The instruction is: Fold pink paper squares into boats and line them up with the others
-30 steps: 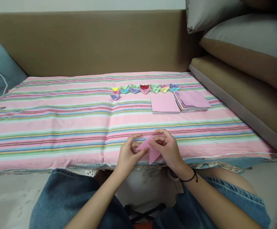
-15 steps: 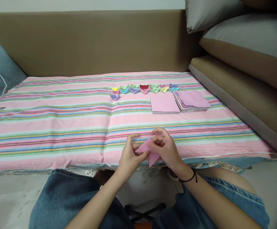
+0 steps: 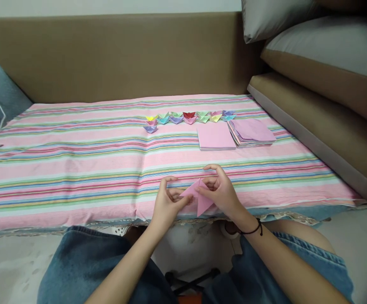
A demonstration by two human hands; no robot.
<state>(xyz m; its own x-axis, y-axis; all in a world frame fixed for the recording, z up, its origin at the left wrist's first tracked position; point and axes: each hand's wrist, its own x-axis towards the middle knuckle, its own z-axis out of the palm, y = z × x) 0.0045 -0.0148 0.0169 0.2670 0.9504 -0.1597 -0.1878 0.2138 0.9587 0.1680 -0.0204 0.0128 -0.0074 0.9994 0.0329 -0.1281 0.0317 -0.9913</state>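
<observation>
Between my hands is a folded pink sheet of origami paper (image 3: 204, 204), with a peak at the top and a point hanging down. My left hand (image 3: 168, 203) pinches its left corner between thumb and fingers. On the other side, my right hand (image 3: 222, 192) grips the upper right part, thumb in front, index finger raised and curved. Both hands are just above the near edge of the striped cloth (image 3: 101, 162). The fingers of my right hand hide part of the paper's right side.
Small folded paper boats (image 3: 190, 120) in several colours stand in rows farther back. Nearer are a neat stack of pink-topped paper squares (image 3: 217, 138) and a looser stack (image 3: 253, 131). Cushions (image 3: 322, 50) are piled at the right, and a brown backrest (image 3: 123, 57) runs behind.
My left hand has shifted slightly left along the paper's corner, and more of the paper's front shows. My right hand has risen a little with it. The view has moved slightly.
</observation>
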